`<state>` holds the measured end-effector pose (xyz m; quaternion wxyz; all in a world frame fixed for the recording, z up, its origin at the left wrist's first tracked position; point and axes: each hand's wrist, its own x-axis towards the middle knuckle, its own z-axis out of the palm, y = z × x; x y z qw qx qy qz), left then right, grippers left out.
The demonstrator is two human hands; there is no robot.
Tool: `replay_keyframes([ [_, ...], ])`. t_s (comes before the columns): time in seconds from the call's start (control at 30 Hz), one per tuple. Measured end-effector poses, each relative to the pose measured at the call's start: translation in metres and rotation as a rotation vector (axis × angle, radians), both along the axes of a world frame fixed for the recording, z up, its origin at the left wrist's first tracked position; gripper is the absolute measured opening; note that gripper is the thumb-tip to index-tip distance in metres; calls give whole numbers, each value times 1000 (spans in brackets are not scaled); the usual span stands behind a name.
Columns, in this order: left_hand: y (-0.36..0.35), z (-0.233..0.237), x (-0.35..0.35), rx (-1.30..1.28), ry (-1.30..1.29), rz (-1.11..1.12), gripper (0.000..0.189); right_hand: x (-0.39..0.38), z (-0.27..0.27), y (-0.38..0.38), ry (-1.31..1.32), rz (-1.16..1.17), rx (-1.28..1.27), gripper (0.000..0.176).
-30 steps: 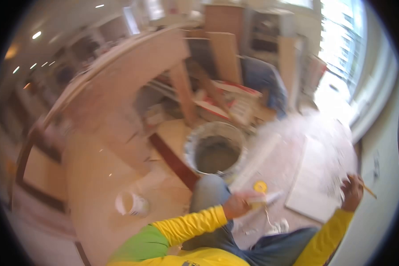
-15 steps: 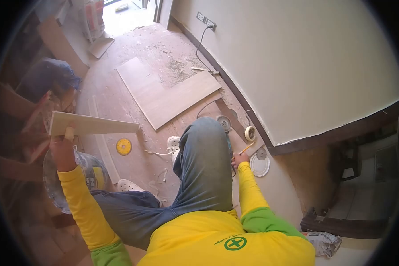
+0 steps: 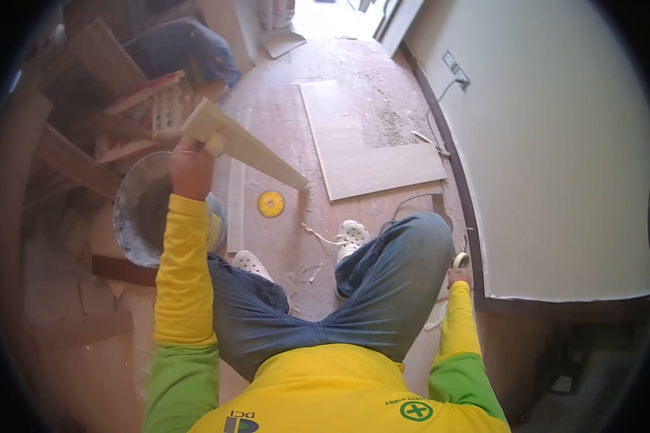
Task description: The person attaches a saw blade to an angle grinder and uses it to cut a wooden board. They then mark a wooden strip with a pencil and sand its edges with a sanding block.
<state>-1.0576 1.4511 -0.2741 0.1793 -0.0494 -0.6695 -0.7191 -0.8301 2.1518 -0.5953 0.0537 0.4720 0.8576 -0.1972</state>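
Note:
My left hand (image 3: 193,172) is raised over the floor, its fingers closed around the wide end of a narrow, tapering piece of tile (image 3: 260,155). A cream-coloured bit shows at the thumb; I cannot make out what it is. Beyond my right knee, my right hand (image 3: 459,276) grips a roll of masking tape (image 3: 461,259) close to the wall; its fingers are partly hidden. A yellow cutting disc (image 3: 271,204) lies on the floor between the hands. Farther ahead is a large L-shaped tile (image 3: 383,169).
A mortar-smeared bucket (image 3: 133,216) stands beside my left forearm. A long strip (image 3: 237,195) lies near it. Rubble (image 3: 397,126) is scattered by the large tile. On the right wall, a cord runs from an outlet (image 3: 455,68). Boards and a red-edged crate (image 3: 162,108) fill the left.
My view has swung, shifting the scene rightward. My right hand has gone from holding a pencil to gripping the tape roll; the pencil no longer shows. My left hand still holds the tile piece.

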Motion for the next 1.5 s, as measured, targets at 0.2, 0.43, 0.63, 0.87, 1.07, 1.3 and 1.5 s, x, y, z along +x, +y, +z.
replay_keyframes([
  [0.2,5,-11,-5,230,1,-41,22,-147,209,-121,592,160,-582,31],
  [0.43,20,-8,-7,245,13,162,28,-232,409,-335,779,947,-618,37],
  [0.63,5,5,2,99,127,372,31,-277,317,-434,362,1184,-439,36],
  [0.87,-27,50,25,291,168,369,32,-284,159,-441,-446,1351,-48,38],
  [1.07,-41,46,24,270,5,346,25,-274,47,-465,-406,1095,-186,47],
  [1.3,-22,58,21,269,-78,294,25,-279,3,-545,-204,1007,-307,66],
  [1.5,-16,44,14,300,-132,247,23,-301,-11,-583,-174,977,-200,79],
])
